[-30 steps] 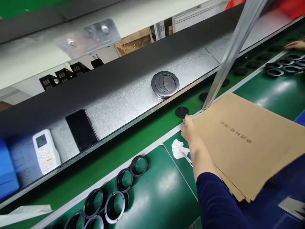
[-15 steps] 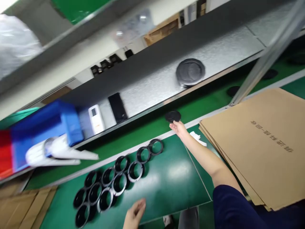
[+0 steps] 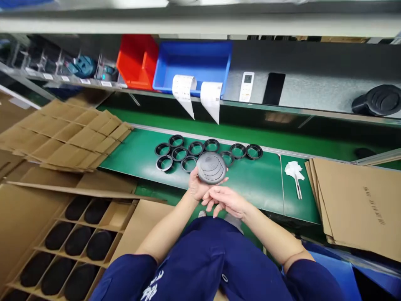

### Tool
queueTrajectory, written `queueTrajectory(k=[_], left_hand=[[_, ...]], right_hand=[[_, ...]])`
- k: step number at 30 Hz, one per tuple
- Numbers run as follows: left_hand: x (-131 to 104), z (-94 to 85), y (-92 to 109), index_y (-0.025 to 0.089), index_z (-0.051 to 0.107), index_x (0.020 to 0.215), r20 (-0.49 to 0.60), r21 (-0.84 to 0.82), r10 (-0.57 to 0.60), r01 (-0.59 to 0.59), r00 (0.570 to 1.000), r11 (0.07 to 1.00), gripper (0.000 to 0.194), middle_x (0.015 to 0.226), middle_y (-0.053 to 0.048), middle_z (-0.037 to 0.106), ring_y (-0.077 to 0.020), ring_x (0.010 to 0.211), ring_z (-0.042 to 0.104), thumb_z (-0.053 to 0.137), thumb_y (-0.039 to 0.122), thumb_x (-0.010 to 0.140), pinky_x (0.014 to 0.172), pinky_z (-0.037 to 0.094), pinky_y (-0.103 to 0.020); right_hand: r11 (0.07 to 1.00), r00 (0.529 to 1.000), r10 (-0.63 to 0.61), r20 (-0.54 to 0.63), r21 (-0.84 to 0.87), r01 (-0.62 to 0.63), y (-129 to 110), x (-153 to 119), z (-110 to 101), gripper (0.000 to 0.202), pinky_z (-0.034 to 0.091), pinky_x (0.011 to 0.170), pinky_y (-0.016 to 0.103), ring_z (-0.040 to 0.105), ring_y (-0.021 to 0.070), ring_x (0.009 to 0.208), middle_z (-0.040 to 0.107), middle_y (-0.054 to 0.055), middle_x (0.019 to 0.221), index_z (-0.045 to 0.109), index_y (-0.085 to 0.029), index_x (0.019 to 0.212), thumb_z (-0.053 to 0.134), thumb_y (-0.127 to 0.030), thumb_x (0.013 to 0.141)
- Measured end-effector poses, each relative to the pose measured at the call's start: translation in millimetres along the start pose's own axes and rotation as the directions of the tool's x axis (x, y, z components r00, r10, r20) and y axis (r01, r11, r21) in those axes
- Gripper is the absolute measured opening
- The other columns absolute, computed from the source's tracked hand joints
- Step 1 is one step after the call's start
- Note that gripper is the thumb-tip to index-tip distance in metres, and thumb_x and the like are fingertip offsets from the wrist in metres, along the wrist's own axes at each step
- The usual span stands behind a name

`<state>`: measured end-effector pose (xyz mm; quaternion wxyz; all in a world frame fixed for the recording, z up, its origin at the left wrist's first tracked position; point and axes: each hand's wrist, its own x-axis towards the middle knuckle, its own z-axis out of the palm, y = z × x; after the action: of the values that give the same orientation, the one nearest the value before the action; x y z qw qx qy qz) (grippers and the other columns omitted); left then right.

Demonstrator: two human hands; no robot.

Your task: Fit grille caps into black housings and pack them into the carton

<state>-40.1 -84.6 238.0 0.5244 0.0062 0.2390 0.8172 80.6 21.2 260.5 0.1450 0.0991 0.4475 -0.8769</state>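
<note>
A dark grey round air vent (image 3: 211,168) with curved slats rests in my left hand (image 3: 197,184), held above the front part of the green table. The fingers of that hand are partly hidden behind the vent. Just below it, close to my left wrist, is my right hand (image 3: 226,200), its fingers loosely bent and apart, with nothing visible in them. Several black rings (image 3: 179,154) stand in rows on the table (image 3: 250,188) behind the vent.
At lower left, a divided carton (image 3: 103,228) holds dark round pieces. Folded cardboard dividers (image 3: 69,138) lie above it. Flat cardboard sheets (image 3: 354,196) are stacked at right, near tweezers (image 3: 297,187) on white tissue. The shelf carries a red bin (image 3: 138,62), a blue bin (image 3: 194,62) and a remote (image 3: 247,86).
My view has swung left and levelled. My right hand has come back from a black disc under the shelf to beside my left hand, which now holds the round air vent.
</note>
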Motion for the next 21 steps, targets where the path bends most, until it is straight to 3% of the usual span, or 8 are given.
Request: queueTrajectory(k=[2,4,6,7,9,11,14,21], left_hand=[[-26,-12.5,12,0.017,0.046,0.149,-0.01,-0.069,0.002,-0.003,1.0,0.998,0.086,0.144,-0.018,0.059,-0.0407,0.135,0.053,0.063,0.068,0.082,0.115,0.037,-0.064],[-48,-25.3,20,0.016,0.047,0.148,-0.019,-0.128,-0.069,0.067,0.997,0.99,0.082,0.142,-0.019,0.06,-0.042,0.136,0.051,0.058,0.069,0.087,0.113,0.037,-0.066],[-66,-36.2,24,0.017,0.049,0.146,-0.014,-0.176,-0.134,0.13,0.991,0.976,0.079,0.141,-0.019,0.061,-0.0423,0.134,0.053,0.052,0.072,0.09,0.11,0.039,-0.069],[-74,-40.4,25,0.018,0.05,0.146,-0.011,-0.194,-0.153,0.148,0.988,0.97,0.078,0.14,-0.019,0.061,-0.042,0.133,0.054,0.049,0.073,0.091,0.108,0.041,-0.07],[-87,-46.4,26,0.019,0.051,0.145,-0.016,-0.21,-0.171,0.163,0.985,0.964,0.076,0.14,-0.019,0.061,-0.0414,0.131,0.056,0.046,0.074,0.092,0.106,0.043,-0.07],[-96,-50.3,28,0.017,0.052,0.143,-0.028,-0.201,-0.181,0.172,0.983,0.964,0.075,0.14,-0.02,0.061,-0.0413,0.131,0.056,0.044,0.073,0.094,0.105,0.045,-0.069],[-100,-54.7,30,0.014,0.054,0.139,-0.029,-0.166,-0.204,0.197,0.979,0.966,0.077,0.139,-0.023,0.06,-0.0431,0.131,0.055,0.044,0.074,0.093,0.105,0.044,-0.069],[-72,-47.8,24,0.015,0.056,0.135,-0.04,-0.124,-0.245,0.238,0.969,0.963,0.083,0.133,-0.024,0.062,-0.0456,0.124,0.06,0.044,0.082,0.088,0.098,0.049,-0.069]], right_hand=[[0.929,0.981,-0.185,-0.059,-0.336,0.154,0,-2,18,0.042,0.061,0.061,0.031,0.069,0.019,0.077,0.071,0.009,0.092,0.073,-0.018,0.094,0.062,-0.059,0.094],[0.665,0.851,-0.505,-0.144,-0.694,0.277,-1,2,26,0.037,0.06,0.087,0.042,0.065,0.0247,0.102,0.068,0.011,0.109,0.077,-0.024,0.103,0.056,-0.054,0.098],[0.346,0.712,-0.696,-0.099,-0.914,0.211,0,11,27,0.034,0.045,0.112,0.053,0.049,0.03,0.13,0.058,0.01,0.132,0.077,-0.03,0.114,0.053,-0.05,0.1],[0.227,0.692,-0.72,-0.054,-0.96,0.161,3,17,27,0.035,0.036,0.118,0.056,0.041,0.0316,0.137,0.053,0.009,0.141,0.076,-0.032,0.117,0.05,-0.049,0.101],[0.09,0.716,-0.698,0.011,-0.991,0.102,12,29,28,0.039,0.028,0.122,0.059,0.033,0.0324,0.141,0.044,0.008,0.149,0.075,-0.033,0.121,0.044,-0.048,0.103],[0.041,0.746,-0.665,0.039,-0.995,0.089,22,39,31,0.044,0.026,0.123,0.058,0.029,0.0316,0.143,0.041,0.007,0.152,0.074,-0.032,0.123,0.037,-0.048,0.105],[0.055,0.784,-0.619,0.048,-0.993,0.105,28,48,35,0.054,0.025,0.124,0.054,0.027,0.03,0.145,0.045,0.007,0.15,0.077,-0.029,0.114,0.03,-0.053,0.106],[0.323,0.797,-0.602,-0.053,-0.929,0.182,7,46,17,0.069,0.03,0.123,0.049,0.037,0.0265,0.141,0.055,0.008,0.144,0.078,-0.024,0.103,0.023,-0.065,0.104]])
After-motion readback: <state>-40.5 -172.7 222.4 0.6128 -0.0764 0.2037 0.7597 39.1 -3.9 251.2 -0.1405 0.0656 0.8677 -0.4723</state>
